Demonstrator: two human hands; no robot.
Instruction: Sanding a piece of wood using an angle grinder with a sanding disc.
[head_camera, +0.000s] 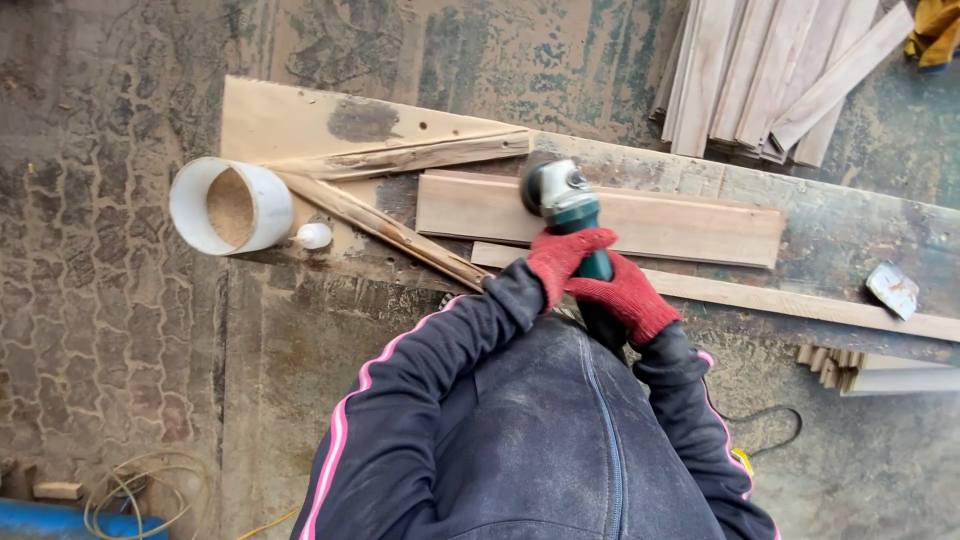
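Both my hands wear red gloves and grip a green and grey angle grinder (563, 200). My left hand (562, 258) wraps the body from the left, and my right hand (625, 297) holds it from behind. The grinder's head rests on the near edge of a flat wooden plank (690, 225) lying on a long dusty workboard (840, 235). A thinner wooden strip (800, 303) lies just in front of the plank. My dark sleeves with pink stripes fill the lower middle.
A white plastic pipe section (228, 206) with sawdust inside lies at the left, a small white object (313, 236) beside it. Two rough splintered strips (400, 158) cross nearby. Stacked planks (770, 70) lie top right. A scraper (892, 289) sits right. Coiled cable (140, 490) lies bottom left.
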